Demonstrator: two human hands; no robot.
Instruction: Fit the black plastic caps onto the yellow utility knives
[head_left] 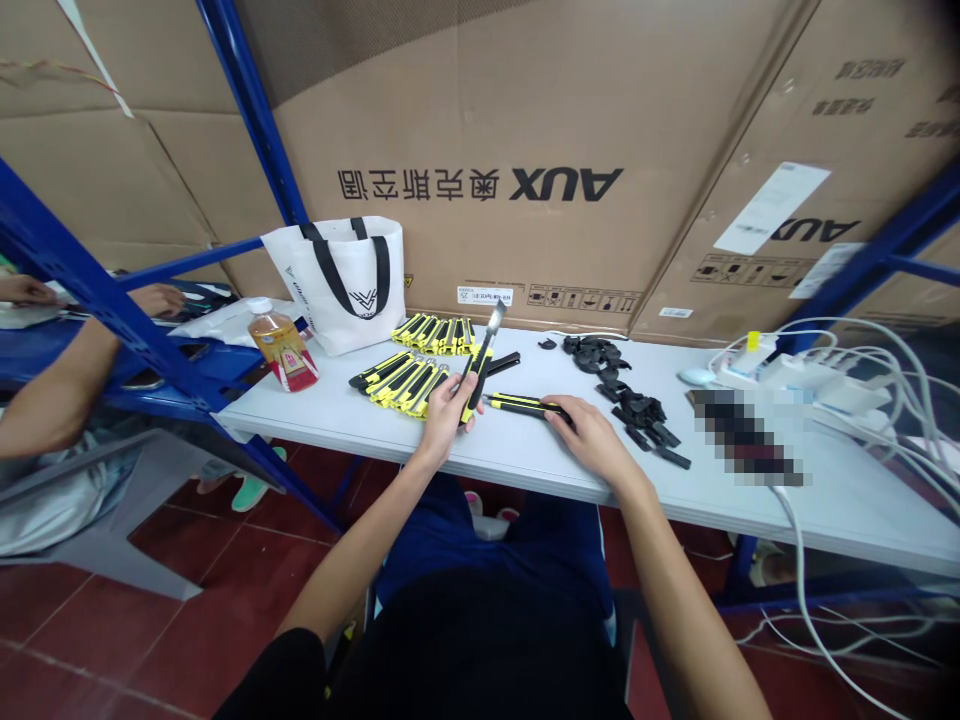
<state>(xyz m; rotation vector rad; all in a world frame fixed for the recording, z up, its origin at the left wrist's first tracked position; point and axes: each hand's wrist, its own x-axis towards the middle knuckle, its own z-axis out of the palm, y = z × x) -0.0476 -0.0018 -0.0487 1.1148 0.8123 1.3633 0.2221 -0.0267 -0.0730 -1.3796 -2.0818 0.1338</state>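
Note:
My left hand (448,418) is wrapped round a yellow-and-black utility knife (481,368), which tilts upward with its metal blade showing at the top. My right hand (590,432) grips the right end of a second utility knife (519,404), which lies low over the table and points left. Left of my hands, several more utility knives (401,386) lie side by side in a row, with another row (435,334) behind them. A black strip (504,364) shows just behind the raised knife. Small black plastic parts (646,412) are scattered right of my right hand.
The grey-white table (345,430) holds a white tote bag (356,285), a bottle of amber drink (283,345), and power strips with cables (840,390). A blurred-out object (750,440) lies at right. Cardboard boxes (480,110) stand behind. Another person's arm (67,385) is at left.

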